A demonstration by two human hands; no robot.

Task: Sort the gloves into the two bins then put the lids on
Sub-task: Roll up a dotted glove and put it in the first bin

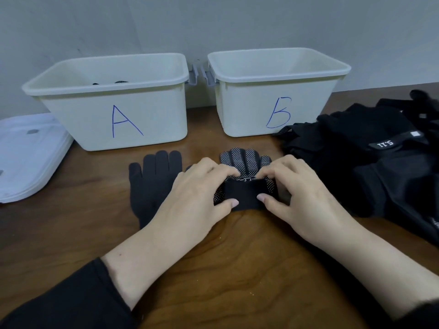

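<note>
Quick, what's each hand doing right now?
Left hand: pinching the folded cuff of the dotted glove.
Right hand: pinching the same cuff from the other side.

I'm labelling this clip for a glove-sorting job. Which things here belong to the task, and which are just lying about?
Belongs to the job:
dotted glove, held by left hand and right hand
plain glove
glove pile
bin A
bin B
lids

Just there:
wooden table
grey wall
</note>
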